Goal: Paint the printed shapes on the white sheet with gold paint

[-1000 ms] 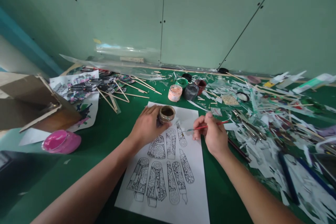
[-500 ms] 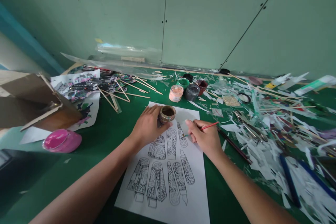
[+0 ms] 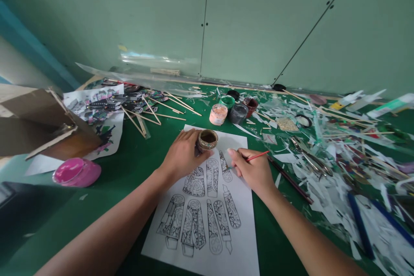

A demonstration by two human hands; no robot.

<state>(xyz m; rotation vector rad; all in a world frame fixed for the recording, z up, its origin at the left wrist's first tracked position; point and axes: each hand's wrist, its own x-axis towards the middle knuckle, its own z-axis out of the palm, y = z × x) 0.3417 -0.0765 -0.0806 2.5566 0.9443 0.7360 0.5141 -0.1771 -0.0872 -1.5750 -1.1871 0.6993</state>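
A white sheet (image 3: 236, 246) printed with black-outlined, patterned knife-like shapes lies on the green table. My left hand (image 3: 183, 155) is wrapped round a small open paint jar (image 3: 207, 139) near the top of the sheet; its inside looks brown. In my right hand (image 3: 254, 166) is a thin red paintbrush (image 3: 258, 155), pinched between thumb and fingers. The brush tip meets or hovers just over the upper right shape; I cannot tell which. The heel of the right hand rests by the sheet's right edge.
Behind the sheet stand paint jars: peach (image 3: 218, 114), dark grey (image 3: 238, 113), green and dark red. A pink jar (image 3: 76, 172) and a cardboard box (image 3: 74, 140) are at left. Wooden sticks (image 3: 155, 112) lie behind. Paper scraps (image 3: 326, 198), a dark pencil (image 3: 291, 180) and pliers-like metal tool (image 3: 310, 155) crowd the right.
The view has shifted very slightly. My left hand stays round the jar, and the right hand keeps the paintbrush at the same shape with barely any movement.
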